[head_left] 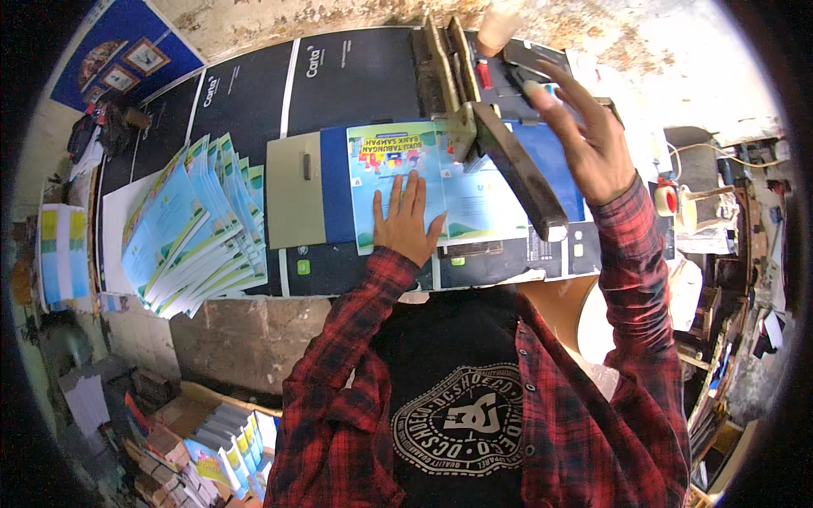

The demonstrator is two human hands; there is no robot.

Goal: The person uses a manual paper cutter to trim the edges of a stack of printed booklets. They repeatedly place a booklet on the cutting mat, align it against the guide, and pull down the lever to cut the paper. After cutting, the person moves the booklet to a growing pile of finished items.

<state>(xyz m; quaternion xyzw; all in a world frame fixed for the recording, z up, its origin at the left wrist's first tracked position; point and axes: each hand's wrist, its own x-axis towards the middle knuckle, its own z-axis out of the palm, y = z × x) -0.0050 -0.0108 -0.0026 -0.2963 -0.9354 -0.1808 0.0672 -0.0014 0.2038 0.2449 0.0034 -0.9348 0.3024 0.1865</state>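
My left hand (405, 222) lies flat with fingers spread on an open light-blue printed booklet cover (398, 161). The cover rests on a blue and grey board (296, 186), its right part passing under a heavy metal bench stapler (461, 131). The stapler's long dark lever (521, 173) slants down toward me. To the right of the lever, my right hand (589, 140) is raised with fingers apart and nothing visible in it. Left of the board, a fanned stack of similar printed sheets (203, 229) spreads over the table.
The black-covered table (347, 93) runs against a worn wall. Behind the stapler lie a red lighter (483, 74) and a dark phone (529, 57). A tape roll (666, 200) sits at the right edge. Below left, a box holds bundled booklets (237, 457).
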